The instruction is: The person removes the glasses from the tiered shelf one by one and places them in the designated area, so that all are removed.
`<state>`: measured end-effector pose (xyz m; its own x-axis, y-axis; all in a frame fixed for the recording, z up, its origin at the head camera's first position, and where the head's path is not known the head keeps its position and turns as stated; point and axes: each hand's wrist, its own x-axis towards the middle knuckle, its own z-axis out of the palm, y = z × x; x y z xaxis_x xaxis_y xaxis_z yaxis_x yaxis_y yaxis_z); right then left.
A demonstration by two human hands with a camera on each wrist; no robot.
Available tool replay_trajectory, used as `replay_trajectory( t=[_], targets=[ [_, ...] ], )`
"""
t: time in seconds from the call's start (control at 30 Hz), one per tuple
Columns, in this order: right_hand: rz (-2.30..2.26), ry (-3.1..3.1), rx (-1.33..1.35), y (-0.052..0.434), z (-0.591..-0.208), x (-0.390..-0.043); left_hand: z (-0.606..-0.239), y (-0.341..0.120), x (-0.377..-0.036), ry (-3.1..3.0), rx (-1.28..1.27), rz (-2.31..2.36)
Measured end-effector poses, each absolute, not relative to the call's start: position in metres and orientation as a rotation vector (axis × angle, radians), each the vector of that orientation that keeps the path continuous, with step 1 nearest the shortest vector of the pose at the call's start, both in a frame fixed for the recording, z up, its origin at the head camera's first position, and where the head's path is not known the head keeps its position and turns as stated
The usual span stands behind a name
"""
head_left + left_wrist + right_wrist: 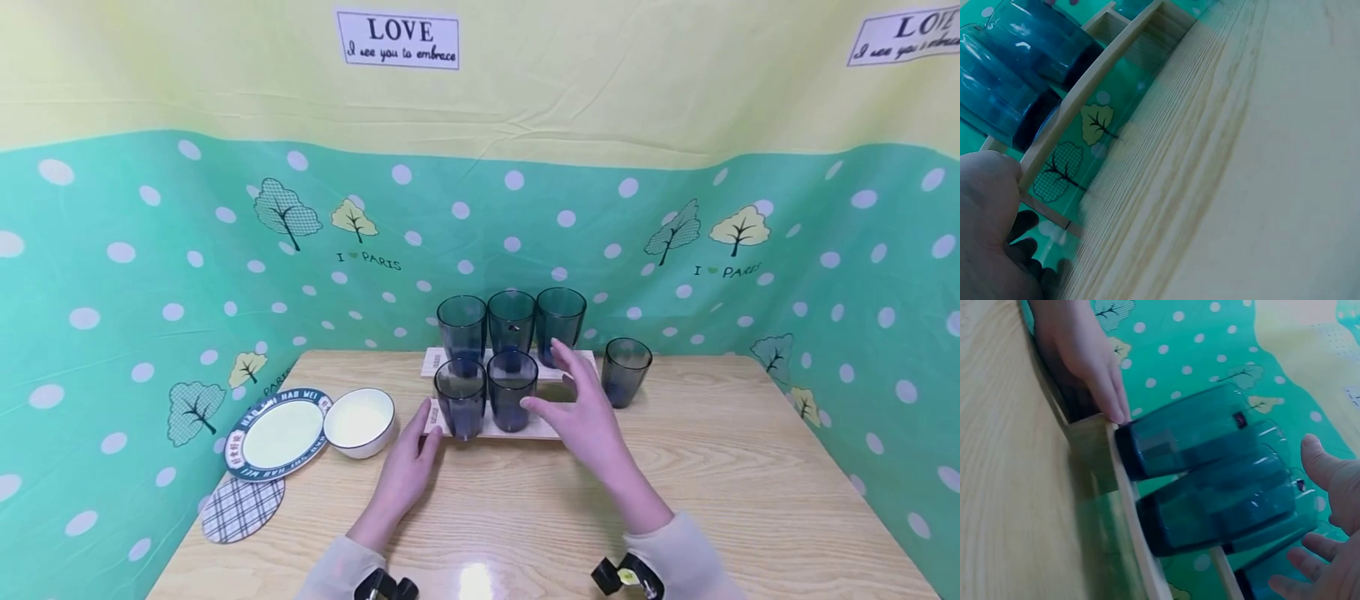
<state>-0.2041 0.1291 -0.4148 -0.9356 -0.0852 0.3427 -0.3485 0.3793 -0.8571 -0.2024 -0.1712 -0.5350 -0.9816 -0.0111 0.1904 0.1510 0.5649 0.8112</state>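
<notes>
On the counter (712,492), I see a wooden rack (517,429) carrying five blue cups (512,390) (a sixth beside it). Left hand (408,467) touches the rack's corner, grip released; right hand (581,408) hovers, fingers spread.

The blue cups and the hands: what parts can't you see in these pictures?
- Head view: the right hand covers the wooden rack's right end.
- Head view: the two front cups hide the back cups' bottoms.
- Left wrist view: the left hand is cut off by the picture's edge, fingertips unseen.
- Right wrist view: the cups' rims are blurred; the right hand is cut off at the corner.
</notes>
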Motion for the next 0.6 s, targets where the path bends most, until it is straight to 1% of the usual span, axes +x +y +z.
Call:
replay_trajectory(
  t=[0.2,0.33,0.47,0.6],
  targets=[
    [1.55,-2.439,0.411,0.122,-0.424,-0.205,-0.535,-0.17,-0.202,-2.622,-0.116,-1.387],
    [1.533,-2.492,0.369,0.118,-0.429,-0.206,-0.535,-0.17,-0.202,-2.619,-0.112,-1.399],
    [1.559,-2.532,0.314,0.114,-0.434,-0.206,-0.535,-0.171,-0.202,-2.616,-0.118,-1.406],
    [1.638,-2.525,0.325,0.111,-0.441,-0.209,-0.535,-0.171,-0.202,-2.617,-0.115,-1.412]
  ],
)
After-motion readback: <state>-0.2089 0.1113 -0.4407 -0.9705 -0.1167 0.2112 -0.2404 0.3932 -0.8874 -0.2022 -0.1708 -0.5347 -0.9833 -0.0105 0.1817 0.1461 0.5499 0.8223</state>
